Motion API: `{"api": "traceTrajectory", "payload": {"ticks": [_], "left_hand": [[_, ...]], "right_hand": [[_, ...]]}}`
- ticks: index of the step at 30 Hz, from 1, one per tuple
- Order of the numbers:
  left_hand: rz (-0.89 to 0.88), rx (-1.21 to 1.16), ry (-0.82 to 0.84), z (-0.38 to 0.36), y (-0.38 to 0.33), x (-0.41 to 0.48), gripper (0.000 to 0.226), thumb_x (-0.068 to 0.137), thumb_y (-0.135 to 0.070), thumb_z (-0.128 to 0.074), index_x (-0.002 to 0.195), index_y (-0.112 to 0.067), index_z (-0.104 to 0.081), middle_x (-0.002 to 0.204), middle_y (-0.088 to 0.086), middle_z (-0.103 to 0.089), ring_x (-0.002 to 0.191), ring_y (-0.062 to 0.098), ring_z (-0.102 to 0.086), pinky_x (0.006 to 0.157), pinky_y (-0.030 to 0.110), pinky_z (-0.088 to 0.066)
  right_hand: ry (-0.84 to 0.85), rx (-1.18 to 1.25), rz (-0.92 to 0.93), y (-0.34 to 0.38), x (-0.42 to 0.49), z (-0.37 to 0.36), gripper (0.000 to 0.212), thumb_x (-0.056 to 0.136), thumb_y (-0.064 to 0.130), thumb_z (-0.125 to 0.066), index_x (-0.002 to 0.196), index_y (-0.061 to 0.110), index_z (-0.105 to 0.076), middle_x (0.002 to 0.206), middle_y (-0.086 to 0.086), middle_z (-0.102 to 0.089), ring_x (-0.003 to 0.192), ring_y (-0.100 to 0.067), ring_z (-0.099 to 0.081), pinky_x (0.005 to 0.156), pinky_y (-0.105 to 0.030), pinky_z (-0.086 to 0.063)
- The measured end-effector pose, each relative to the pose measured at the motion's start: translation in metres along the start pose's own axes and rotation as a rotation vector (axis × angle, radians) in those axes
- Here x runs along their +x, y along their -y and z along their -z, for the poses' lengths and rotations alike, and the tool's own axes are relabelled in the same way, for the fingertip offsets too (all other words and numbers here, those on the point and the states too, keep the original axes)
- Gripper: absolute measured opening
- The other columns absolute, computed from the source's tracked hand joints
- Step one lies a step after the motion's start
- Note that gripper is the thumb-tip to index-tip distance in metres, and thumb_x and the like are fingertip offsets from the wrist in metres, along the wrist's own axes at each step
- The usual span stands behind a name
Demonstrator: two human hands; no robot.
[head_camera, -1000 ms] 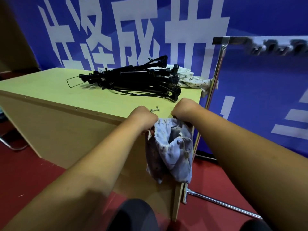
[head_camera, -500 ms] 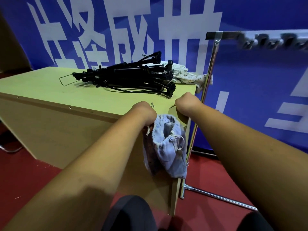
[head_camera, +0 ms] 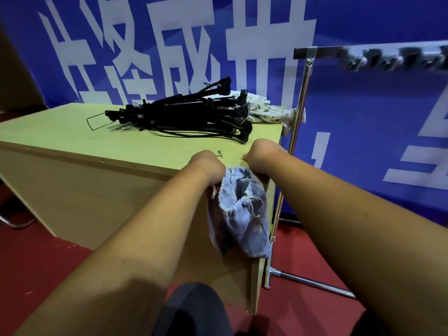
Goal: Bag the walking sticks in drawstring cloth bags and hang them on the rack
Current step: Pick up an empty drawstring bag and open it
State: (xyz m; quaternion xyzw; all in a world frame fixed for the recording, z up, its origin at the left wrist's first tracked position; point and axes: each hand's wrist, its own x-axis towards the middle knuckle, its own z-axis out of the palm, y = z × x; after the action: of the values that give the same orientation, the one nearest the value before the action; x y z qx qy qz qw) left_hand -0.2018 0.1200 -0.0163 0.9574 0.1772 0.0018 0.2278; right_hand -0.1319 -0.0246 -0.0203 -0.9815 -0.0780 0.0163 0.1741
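Note:
A pale blue drawstring cloth bag (head_camera: pixel 238 214) hangs below the near right corner of the wooden table (head_camera: pixel 72 141). My left hand (head_camera: pixel 207 169) and my right hand (head_camera: pixel 263 154) are both closed on the bag's mouth, one on each side, with thin string ends sticking out past the knuckles. A pile of folded black walking sticks (head_camera: pixel 184 115) lies on the table's far side, beyond my hands. The metal rack (head_camera: pixel 300 100) stands just right of the table, its top bar with hooks (head_camera: pixel 388 59) blurred at the upper right.
A heap of white patterned cloth bags (head_camera: pixel 269 111) lies at the table's far right corner, behind the sticks. A thin wire loop (head_camera: pixel 97 121) sticks out left of the pile. A blue banner wall stands behind. The rack's foot bar (head_camera: pixel 310 282) runs across the red floor.
My hands and the bag stay together at the table corner. The view has shifted slightly, and the bag's mouth looks a little more drawn together than one second ago.

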Motion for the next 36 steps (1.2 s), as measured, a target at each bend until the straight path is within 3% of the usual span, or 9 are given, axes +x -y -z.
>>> {"api": "traceTrajectory", "payload": {"ticks": [7, 9, 12, 15, 18, 22, 26, 31, 36], "left_hand": [[-0.010, -0.168, -0.076, -0.009, 0.005, -0.012, 0.028, 0.108, -0.028, -0.058, 0.096, -0.003, -0.059, 0.097, 0.012, -0.062, 0.081, 0.031, -0.056, 0.072, 0.034, -0.042], [0.005, -0.225, -0.082, -0.009, 0.005, -0.019, 0.030, 0.106, -0.030, -0.061, 0.105, 0.000, -0.064, 0.106, 0.020, -0.068, 0.091, 0.039, -0.060, 0.075, 0.036, -0.044], [-0.009, -0.389, -0.053, -0.014, 0.007, -0.031, 0.032, 0.100, -0.029, -0.068, 0.102, 0.002, -0.071, 0.095, 0.032, -0.068, 0.092, 0.044, -0.068, 0.071, 0.037, -0.045], [-0.064, -0.537, -0.005, -0.020, 0.004, -0.049, 0.019, 0.097, -0.027, -0.074, 0.092, -0.008, -0.075, 0.085, 0.005, -0.072, 0.079, 0.022, -0.063, 0.067, 0.026, -0.042], [-0.135, -0.597, -0.022, -0.027, -0.008, -0.067, 0.014, 0.096, -0.026, -0.076, 0.093, -0.012, -0.078, 0.093, 0.004, -0.078, 0.086, 0.021, -0.069, 0.074, 0.027, -0.050], [-0.209, -0.541, 0.031, -0.037, -0.031, -0.095, 0.012, 0.098, -0.022, -0.076, 0.090, -0.012, -0.076, 0.077, 0.007, -0.071, 0.056, 0.020, -0.061, 0.047, 0.020, -0.045], [-0.232, -0.531, 0.141, -0.057, -0.053, -0.114, 0.010, 0.101, -0.018, -0.072, 0.098, -0.009, -0.072, 0.078, 0.011, -0.067, 0.034, 0.011, -0.057, 0.036, 0.017, -0.043], [-0.265, -0.448, 0.223, -0.107, -0.062, -0.107, 0.019, 0.103, -0.022, -0.070, 0.085, -0.017, -0.068, 0.079, 0.010, -0.071, 0.042, 0.014, -0.063, 0.050, 0.028, -0.057], [-0.219, -0.440, 0.323, -0.157, -0.063, -0.095, 0.018, 0.106, -0.021, -0.066, 0.089, -0.016, -0.066, 0.075, 0.009, -0.066, 0.040, 0.015, -0.064, 0.038, 0.018, -0.047]], "right_hand": [[-0.181, 0.681, 0.129, 0.010, -0.049, 0.016, 0.027, 0.113, 0.031, -0.050, 0.106, 0.007, -0.060, 0.101, -0.011, -0.072, 0.083, -0.024, -0.073, 0.069, -0.045, -0.062], [-0.062, 0.807, 0.150, 0.015, -0.071, 0.015, 0.025, 0.113, 0.025, -0.049, 0.102, 0.005, -0.059, 0.103, -0.018, -0.074, 0.079, -0.026, -0.078, 0.068, -0.045, -0.067], [0.016, 0.538, 0.154, 0.011, -0.088, 0.003, 0.030, 0.109, 0.026, -0.054, 0.093, 0.002, -0.062, 0.095, -0.022, -0.074, 0.090, -0.040, -0.076, 0.081, -0.049, -0.065], [0.044, 0.274, 0.195, -0.005, -0.110, 0.002, 0.028, 0.109, 0.023, -0.055, 0.087, 0.006, -0.057, 0.078, -0.013, -0.062, 0.074, -0.031, -0.063, 0.065, -0.036, -0.051], [0.129, -0.067, 0.242, -0.030, -0.133, 0.005, 0.016, 0.109, 0.017, -0.053, 0.103, 0.004, -0.060, 0.088, -0.012, -0.060, 0.082, -0.031, -0.063, 0.066, -0.036, -0.045], [0.191, -0.345, 0.304, -0.067, -0.152, 0.008, 0.016, 0.108, 0.023, -0.057, 0.105, 0.011, -0.066, 0.104, -0.013, -0.070, 0.090, -0.032, -0.063, 0.070, -0.033, -0.042], [0.134, -0.255, 0.223, -0.110, -0.162, 0.007, 0.014, 0.106, 0.042, -0.059, 0.098, 0.031, -0.056, 0.101, -0.001, -0.065, 0.094, -0.027, -0.064, 0.064, -0.034, -0.044], [0.169, -0.323, 0.201, -0.146, -0.159, -0.018, 0.029, 0.098, 0.026, -0.068, 0.104, 0.054, -0.064, 0.091, 0.013, -0.059, 0.086, -0.017, -0.062, 0.058, -0.033, -0.045], [0.209, -0.314, 0.171, -0.173, -0.153, -0.045, 0.023, 0.104, 0.033, -0.061, 0.118, 0.048, -0.072, 0.105, 0.006, -0.066, 0.094, -0.024, -0.063, 0.064, -0.032, -0.043]]}}
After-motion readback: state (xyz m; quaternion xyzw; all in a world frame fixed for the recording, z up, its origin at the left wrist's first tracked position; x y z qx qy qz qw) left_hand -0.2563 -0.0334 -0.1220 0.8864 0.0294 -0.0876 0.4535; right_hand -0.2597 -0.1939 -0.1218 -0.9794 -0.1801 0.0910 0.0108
